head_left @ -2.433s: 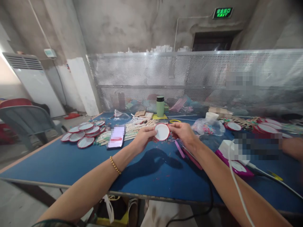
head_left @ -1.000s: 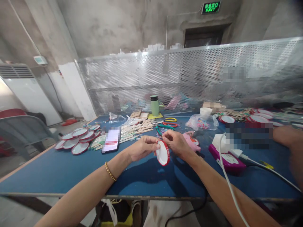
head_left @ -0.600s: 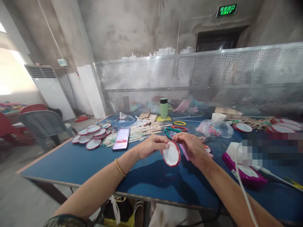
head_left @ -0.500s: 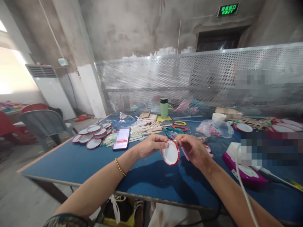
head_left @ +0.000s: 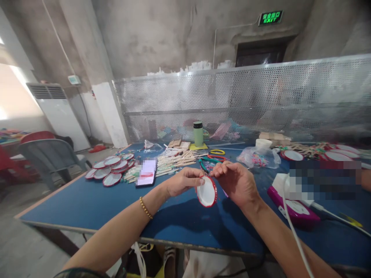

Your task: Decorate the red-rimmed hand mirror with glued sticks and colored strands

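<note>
A small round drum with a white face and a red studded rim hangs upright just above the blue table. My left hand pinches its upper left edge between thumb and fingers. Beside the drum's upper right edge is my right hand, its fingers curled and bunched together. Whatever those fingertips hold, if anything, is too small to make out. A bit of purple material peeks out behind the right hand. Green-handled scissors lie on the table beyond both hands.
More red-rimmed drums are piled at left near a phone and wooden sticks. Behind stands a green bottle. At right are a plastic bag, a purple-and-white device with a cable, and another person's arm.
My right hand has turned and curled its fingers in beside the drum; the thin strand at its fingertips no longer shows. My left hand keeps its hold. The view has shifted slightly.
</note>
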A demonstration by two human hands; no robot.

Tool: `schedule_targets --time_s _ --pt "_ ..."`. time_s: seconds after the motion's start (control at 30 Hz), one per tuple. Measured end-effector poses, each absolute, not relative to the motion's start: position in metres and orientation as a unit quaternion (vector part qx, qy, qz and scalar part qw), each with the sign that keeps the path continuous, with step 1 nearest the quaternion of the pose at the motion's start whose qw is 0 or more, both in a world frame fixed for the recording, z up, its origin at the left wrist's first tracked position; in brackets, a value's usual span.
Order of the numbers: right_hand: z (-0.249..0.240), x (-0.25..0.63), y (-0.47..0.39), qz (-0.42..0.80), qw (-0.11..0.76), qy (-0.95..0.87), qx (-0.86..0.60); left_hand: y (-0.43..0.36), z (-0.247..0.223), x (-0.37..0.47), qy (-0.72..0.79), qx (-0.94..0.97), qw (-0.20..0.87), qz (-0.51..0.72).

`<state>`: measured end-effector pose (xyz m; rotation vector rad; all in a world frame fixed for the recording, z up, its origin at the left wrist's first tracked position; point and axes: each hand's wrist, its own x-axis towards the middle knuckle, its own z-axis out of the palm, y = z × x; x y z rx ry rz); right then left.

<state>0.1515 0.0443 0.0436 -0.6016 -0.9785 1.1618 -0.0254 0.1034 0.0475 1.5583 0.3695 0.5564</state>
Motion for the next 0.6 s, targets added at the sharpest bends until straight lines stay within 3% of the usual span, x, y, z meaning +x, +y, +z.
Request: schedule_targets --time_s 0.13,0.4,0.6 --pt "0.046 0.150 0.041 0.550 0.676 -0.433 -0.228 0.102 0.048 -0.026 0.157 0.684 0.670 0.243" --pt "0.042 0.157 0.046 0.531 0.664 -0.440 -0.290 0.101 0.045 -0.022 0.151 0.617 0.707 0.311" --pt "0.042 0.165 0.047 0.403 0.698 -0.481 -0.344 0.114 0.039 -0.021 0.272 0.615 0.660 0.334"
